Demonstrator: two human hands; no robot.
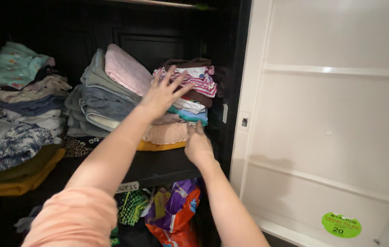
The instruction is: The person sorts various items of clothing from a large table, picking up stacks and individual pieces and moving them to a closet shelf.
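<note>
My left hand (163, 93) reaches across with fingers spread and presses against the side of a small stack of folded clothes (190, 93) topped by a pink-striped garment (201, 78). My right hand (197, 145) rests lower at the stack's base, fingertips touching a beige knitted piece (167, 133) that lies on a yellow one (160, 147). A leaning pile of grey, blue and pink folded fabrics (107, 91) stands just left of my left hand. All sit on a dark cupboard shelf (158, 165).
More folded clothes are piled at the far left (13, 114). The white cupboard door (331, 123) stands open on the right, with a round green sticker (340, 225) low down. Colourful bags (176, 210) fill the shelf below.
</note>
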